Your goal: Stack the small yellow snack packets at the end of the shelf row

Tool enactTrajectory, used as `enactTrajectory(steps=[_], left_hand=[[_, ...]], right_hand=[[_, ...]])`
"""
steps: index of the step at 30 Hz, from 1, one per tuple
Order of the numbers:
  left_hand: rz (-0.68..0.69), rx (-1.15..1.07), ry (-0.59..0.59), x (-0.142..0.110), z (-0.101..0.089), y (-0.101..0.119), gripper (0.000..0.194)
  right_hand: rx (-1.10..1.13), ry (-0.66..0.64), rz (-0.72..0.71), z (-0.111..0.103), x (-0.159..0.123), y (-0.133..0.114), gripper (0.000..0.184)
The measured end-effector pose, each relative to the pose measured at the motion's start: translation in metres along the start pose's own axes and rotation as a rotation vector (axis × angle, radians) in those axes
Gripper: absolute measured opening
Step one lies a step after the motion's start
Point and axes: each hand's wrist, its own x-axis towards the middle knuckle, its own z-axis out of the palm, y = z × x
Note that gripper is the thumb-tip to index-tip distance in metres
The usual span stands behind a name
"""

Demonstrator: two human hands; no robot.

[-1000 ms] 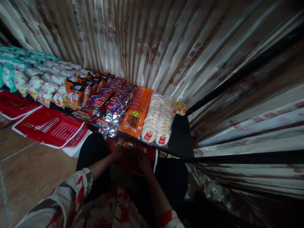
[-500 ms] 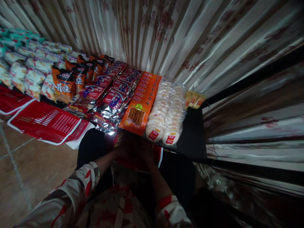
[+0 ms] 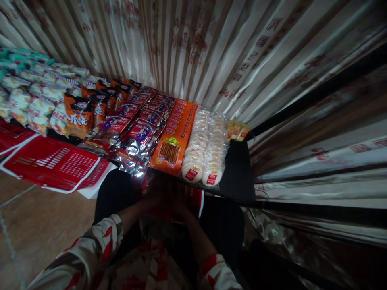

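My left hand and my right hand are close together in deep shadow at the front edge of the table, between my knees. Their fingers are too dark to make out, so I cannot tell whether they hold anything. Around them shows a red sheet or bag with a white border. Just beyond the hands lie an orange snack packet and two rows of round white crackers in clear wrapping. Shiny dark red packets lie to their left.
Orange and black bags and several white snack bags fill the table's left side. Red bags hang from its front edge. Small yellow packets sit at the back right. A pleated curtain hangs behind.
The view has shifted slightly, so the table goods appear a little lower and further left. My hands stay together in the same shadowed spot.
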Motion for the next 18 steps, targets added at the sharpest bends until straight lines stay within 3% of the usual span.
enactTrajectory(steps=[4,8,13,18], left_hand=[[0.013,0.06,0.037,-0.004,-0.006,0.007,0.024],[0.023,0.073,0.091,-0.008,-0.007,0.016,0.027],[0.078,-0.04,0.148,-0.015,-0.011,0.035,0.03],[0.012,-0.198,0.194,-0.02,-0.014,0.05,0.028]], right_hand=[[0.088,-0.052,0.074,-0.007,-0.008,0.001,0.037],[0.109,-0.028,0.108,-0.013,-0.016,-0.001,0.036],[0.185,0.047,0.042,-0.024,-0.031,-0.007,0.044],[0.222,0.166,-0.015,-0.034,-0.053,-0.014,0.048]])
